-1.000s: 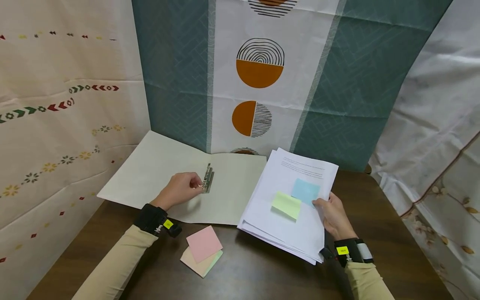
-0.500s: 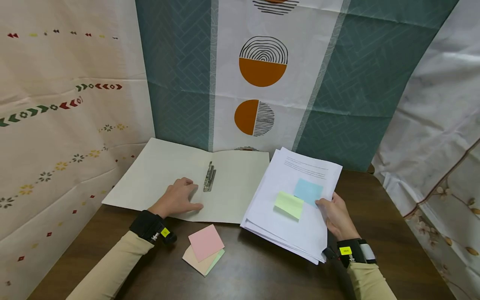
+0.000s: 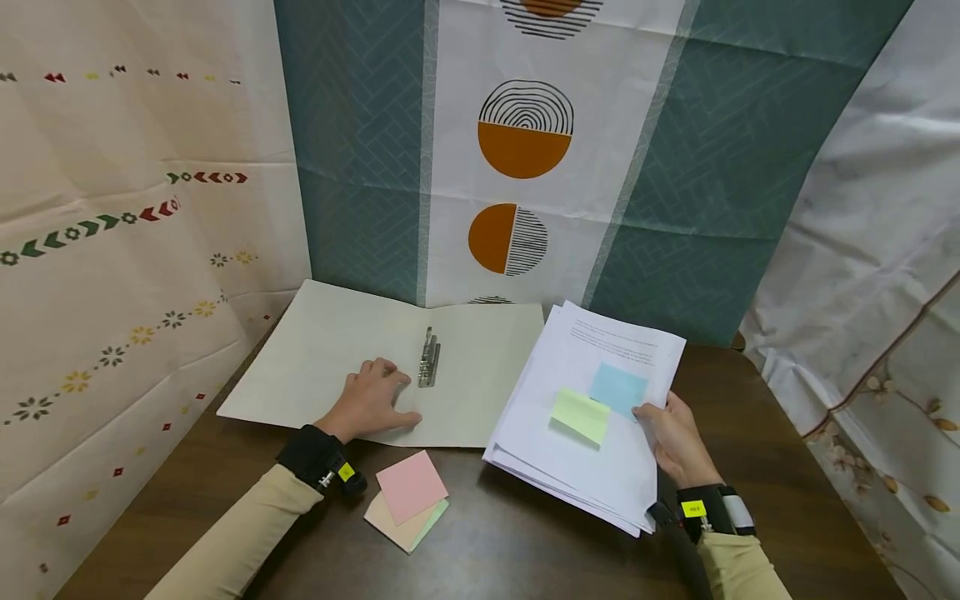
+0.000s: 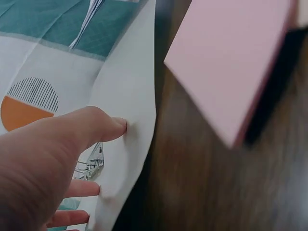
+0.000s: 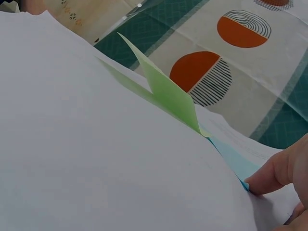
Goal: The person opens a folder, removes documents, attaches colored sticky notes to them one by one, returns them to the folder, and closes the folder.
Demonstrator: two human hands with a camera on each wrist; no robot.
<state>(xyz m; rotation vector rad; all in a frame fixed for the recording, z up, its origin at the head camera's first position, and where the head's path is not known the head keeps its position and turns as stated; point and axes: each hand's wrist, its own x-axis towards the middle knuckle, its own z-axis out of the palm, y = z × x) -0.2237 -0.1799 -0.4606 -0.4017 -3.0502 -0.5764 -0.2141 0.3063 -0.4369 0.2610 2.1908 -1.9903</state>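
An open binder [image 3: 483,342] lies at the back of the table, with a metal ring clip [image 3: 428,360] near its spine. My left hand [image 3: 369,402] rests on the binder's inner face, fingers spread and relaxed, just left of the clip and holding nothing. In the left wrist view its thumb [image 4: 103,126] touches the pale board. My right hand [image 3: 675,437] grips the right edge of a stack of printed paper [image 3: 517,425], thumb on top. A blue sticky note [image 3: 618,388] and a green sticky note [image 3: 581,417] are on the top sheet; the thumb touches the blue one's edge.
Pads of sticky notes, pink [image 3: 412,486] over peach and green, lie on the brown table [image 3: 540,550] in front of the binder. Patterned cloths hang at the back [image 3: 360,167], the left [image 3: 150,250] and the right [image 3: 862,250].
My left hand has let go of the metal clip and moved slightly down, its fingers spreading on the binder. The right hand keeps its grip on the paper stack.
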